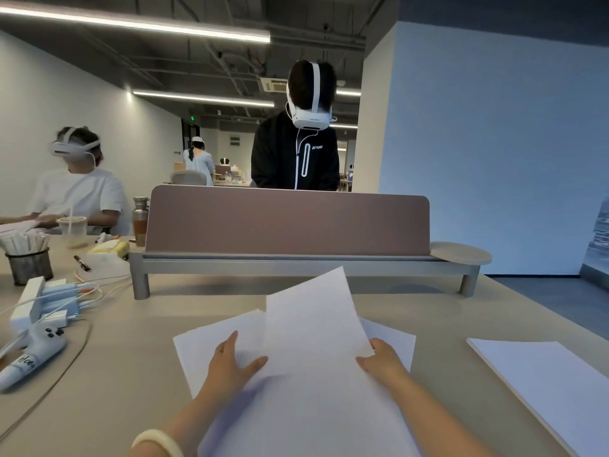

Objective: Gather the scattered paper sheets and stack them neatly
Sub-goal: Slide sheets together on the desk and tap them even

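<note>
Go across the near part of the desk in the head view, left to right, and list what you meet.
First the white controller → left hand → top sheet between the hands → right hand → separate paper stack at the right edge.

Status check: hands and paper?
Left hand flat on loose sheets. Right hand pinches top sheet. Separate stack right, untouched. Nothing in the way.
</note>
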A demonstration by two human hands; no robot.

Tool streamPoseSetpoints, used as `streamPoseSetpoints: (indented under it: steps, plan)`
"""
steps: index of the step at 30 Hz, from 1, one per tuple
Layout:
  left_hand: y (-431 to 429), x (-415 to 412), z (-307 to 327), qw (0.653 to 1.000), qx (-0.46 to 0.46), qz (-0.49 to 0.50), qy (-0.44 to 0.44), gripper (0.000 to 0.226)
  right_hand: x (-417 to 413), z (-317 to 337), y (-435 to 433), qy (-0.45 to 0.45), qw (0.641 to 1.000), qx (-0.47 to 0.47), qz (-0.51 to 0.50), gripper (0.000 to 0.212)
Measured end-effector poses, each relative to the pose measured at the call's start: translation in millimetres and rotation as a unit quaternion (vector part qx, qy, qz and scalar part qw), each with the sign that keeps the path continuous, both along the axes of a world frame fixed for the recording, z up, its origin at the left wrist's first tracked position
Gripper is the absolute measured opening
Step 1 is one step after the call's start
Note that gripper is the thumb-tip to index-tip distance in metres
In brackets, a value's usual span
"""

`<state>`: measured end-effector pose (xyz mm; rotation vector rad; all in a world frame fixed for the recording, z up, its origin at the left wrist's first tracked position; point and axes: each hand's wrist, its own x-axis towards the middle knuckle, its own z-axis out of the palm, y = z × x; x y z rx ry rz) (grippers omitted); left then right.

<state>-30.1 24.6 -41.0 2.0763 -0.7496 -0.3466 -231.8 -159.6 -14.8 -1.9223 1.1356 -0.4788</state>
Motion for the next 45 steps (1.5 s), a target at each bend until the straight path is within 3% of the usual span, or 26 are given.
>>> streamPoseSetpoints:
  steps: [3,7,11,13,17,20,26,31,33,36,38,41,45]
  plan:
    - [-0.2,-8.0,2.2,0.998,-0.018,-0.022,0.058,0.092,-10.3,-5.4,-2.4,-0.02,0.999,-0.025,-0.025,0.013]
    - [-0.9,-16.9,14.1,0.984,-0.083,-0.041,0.151,0.098,-17.9,4.2,-0.4,-0.145,0.988,-0.008,-0.046,0.016]
    - [-2.2,-18.7,48.5,0.98,-0.123,-0.056,0.147,0.096,-12.1,31.4,4.4,-0.25,0.968,0.01,-0.023,0.022]
    - [-3.9,-19.4,70.7,0.973,-0.169,-0.062,0.141,0.079,-7.7,50.0,10.5,-0.306,0.952,0.009,-0.007,0.022]
    - [-1.1,-26.7,110.5,0.957,-0.281,-0.024,0.059,0.022,-2.4,83.5,26.6,-0.366,0.93,-0.011,0.028,0.019]
    - [7.3,-35.0,106.0,0.95,-0.304,-0.021,0.062,0.021,0.3,80.4,32.5,-0.353,0.935,-0.008,0.028,0.025]
    - [16.0,-44.1,44.1,0.967,-0.234,-0.03,0.1,0.028,-2.2,35.7,37.0,-0.261,0.965,0.023,0.019,0.026]
    - [9.9,-29.7,51.8,0.98,-0.189,-0.01,0.069,0.024,-7.8,35.7,14.2,-0.184,0.98,0.067,0.04,0.02]
    - [12.1,-17.8,54.9,0.987,-0.15,-0.006,0.062,0.023,-19.2,26.4,-3.5,-0.172,0.983,0.053,-0.025,0.018]
    - [20.8,5.2,47.1,0.998,-0.049,-0.008,0.05,0.026,-46.8,-4.1,-35.0,-0.01,0.995,-0.018,-0.096,0.044]
    - [25.6,15.8,34.7,0.999,0.036,-0.018,0.034,0.029,-57.5,-20.8,-44.6,0.044,0.995,0.017,-0.091,0.06]
    - [25.8,18.8,16.9,0.993,0.115,-0.033,0.024,0.015,-61.9,-17.4,-38.8,-0.053,0.988,0.104,-0.102,0.05]
    - [21.8,16.7,10.9,0.989,0.138,-0.042,0.023,0.01,-60.6,-4.8,-39.2,-0.144,0.962,0.214,-0.088,0.059]
